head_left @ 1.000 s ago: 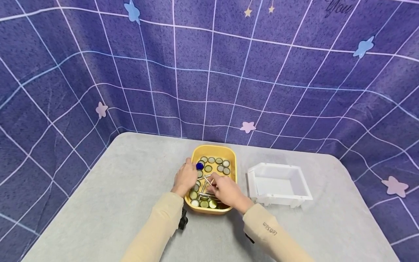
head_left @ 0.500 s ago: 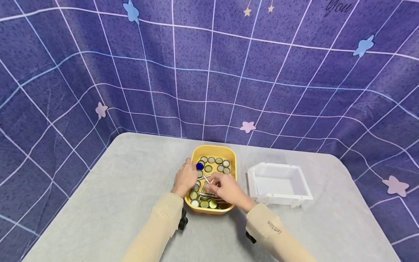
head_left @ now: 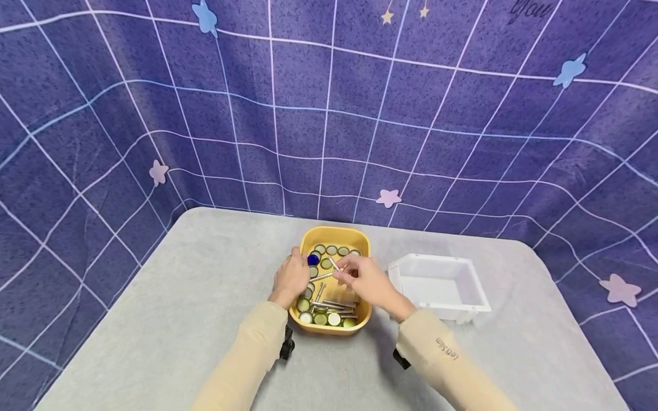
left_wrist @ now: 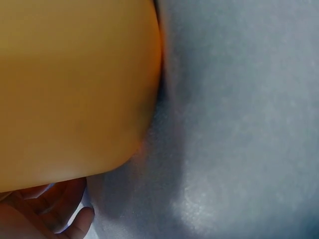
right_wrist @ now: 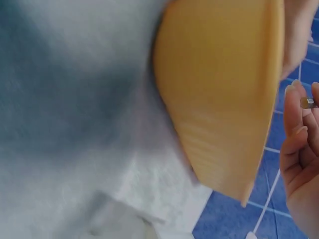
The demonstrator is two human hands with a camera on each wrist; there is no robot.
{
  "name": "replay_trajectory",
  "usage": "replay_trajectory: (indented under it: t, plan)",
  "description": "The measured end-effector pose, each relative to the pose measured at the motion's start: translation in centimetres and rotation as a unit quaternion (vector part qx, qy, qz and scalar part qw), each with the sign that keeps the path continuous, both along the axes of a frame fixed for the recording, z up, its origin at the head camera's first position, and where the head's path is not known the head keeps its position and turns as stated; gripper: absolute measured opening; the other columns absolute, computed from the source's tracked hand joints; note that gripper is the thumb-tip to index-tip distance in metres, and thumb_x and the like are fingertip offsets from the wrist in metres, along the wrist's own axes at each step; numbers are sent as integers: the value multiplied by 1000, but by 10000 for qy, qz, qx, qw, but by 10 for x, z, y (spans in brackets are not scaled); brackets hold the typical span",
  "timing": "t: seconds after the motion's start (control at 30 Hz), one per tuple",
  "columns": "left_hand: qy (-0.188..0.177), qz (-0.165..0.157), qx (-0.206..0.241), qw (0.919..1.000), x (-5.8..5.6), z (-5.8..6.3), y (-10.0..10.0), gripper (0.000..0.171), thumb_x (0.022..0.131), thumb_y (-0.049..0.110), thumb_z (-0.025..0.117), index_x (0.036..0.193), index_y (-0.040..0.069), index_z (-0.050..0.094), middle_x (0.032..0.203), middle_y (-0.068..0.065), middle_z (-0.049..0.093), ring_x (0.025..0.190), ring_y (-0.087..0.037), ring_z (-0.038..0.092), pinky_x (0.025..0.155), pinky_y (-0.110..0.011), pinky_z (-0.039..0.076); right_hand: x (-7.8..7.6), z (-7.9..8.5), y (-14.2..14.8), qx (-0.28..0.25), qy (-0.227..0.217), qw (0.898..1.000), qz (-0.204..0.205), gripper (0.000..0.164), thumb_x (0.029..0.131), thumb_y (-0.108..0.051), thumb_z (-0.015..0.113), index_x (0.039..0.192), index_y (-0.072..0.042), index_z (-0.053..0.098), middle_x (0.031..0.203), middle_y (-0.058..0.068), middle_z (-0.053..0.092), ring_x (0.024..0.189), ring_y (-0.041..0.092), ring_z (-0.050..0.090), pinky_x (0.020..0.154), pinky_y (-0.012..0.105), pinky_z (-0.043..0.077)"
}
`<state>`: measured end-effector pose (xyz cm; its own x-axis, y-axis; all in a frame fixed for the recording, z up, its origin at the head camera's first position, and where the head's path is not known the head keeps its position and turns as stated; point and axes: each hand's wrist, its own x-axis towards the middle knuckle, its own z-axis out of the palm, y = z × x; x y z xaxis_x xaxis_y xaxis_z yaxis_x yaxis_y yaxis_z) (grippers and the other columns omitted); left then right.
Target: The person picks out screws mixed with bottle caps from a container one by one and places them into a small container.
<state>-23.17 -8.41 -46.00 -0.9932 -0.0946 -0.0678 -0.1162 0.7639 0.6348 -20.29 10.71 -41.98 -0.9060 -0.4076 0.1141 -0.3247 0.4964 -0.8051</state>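
A yellow bin [head_left: 334, 329] holds many bottle caps [head_left: 321, 319] and several silver bolts [head_left: 336, 306], most of them lying near its front. My left hand [head_left: 292, 278] grips the bin's left wall; in the left wrist view its curled fingers [left_wrist: 62, 206] show beside the yellow wall, partly hidden. Over the bin's right half, my right hand [head_left: 367, 281] pinches a silver bolt [head_left: 333, 264] between thumb and fingers. The right wrist view shows the tip of that bolt [right_wrist: 307, 103] at the fingertips, above the bin's rim. One cap is blue [head_left: 313, 260].
To the right of the yellow bin stands a white open tray [head_left: 452, 313], with nothing seen inside it. Both rest on a grey table [head_left: 216, 257]. A purple-blue curtain [head_left: 308, 131] with stars and grid lines hangs behind and at the sides.
My right hand has risen and moved up and right from the heap of bolts, carrying one bolt. More bolts at the front of the bin now show. The left hand stays put.
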Motion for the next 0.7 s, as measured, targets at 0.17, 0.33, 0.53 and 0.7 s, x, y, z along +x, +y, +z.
replay_trajectory:
  t: [0.17, 0.33, 0.53, 0.7]
  plan:
    - [-49, 7, -10, 10000, 0, 1, 1, 42, 108, 30, 29, 137, 2, 41, 115, -22, 62, 109, -42, 63, 93, -54, 48, -4, 8, 9, 76, -119, 9999, 13, 26, 93, -16, 68, 113, 1, 65, 81, 14, 73, 67, 35, 69, 55, 24, 53]
    - [-42, 6, -55, 10000, 0, 0, 0, 42, 108, 30, 28, 136, 2, 42, 115, -22, 63, 109, -42, 63, 93, -54, 48, -8, 15, 19, 285, -162, 9993, 175, 25, 95, -16, 65, 112, 1, 64, 83, 12, 74, 70, 32, 70, 60, 26, 54]
    - [-24, -10, -83, 10000, -2, -2, 0, 41, 108, 30, 29, 135, 2, 42, 115, -22, 62, 109, -42, 63, 93, -54, 48, -14, 29, 37, 349, -38, 9994, 40, 25, 94, -17, 66, 111, 2, 65, 85, 16, 74, 71, 31, 69, 62, 28, 54]
    - [-8, 0, -95, 10000, 0, -2, 1, 40, 108, 29, 29, 134, 2, 42, 112, -21, 63, 106, -41, 64, 92, -53, 49, -19, 38, 54, 515, 64, 9986, -44, 23, 94, -16, 66, 109, 1, 65, 86, 16, 74, 69, 24, 70, 64, 31, 56]
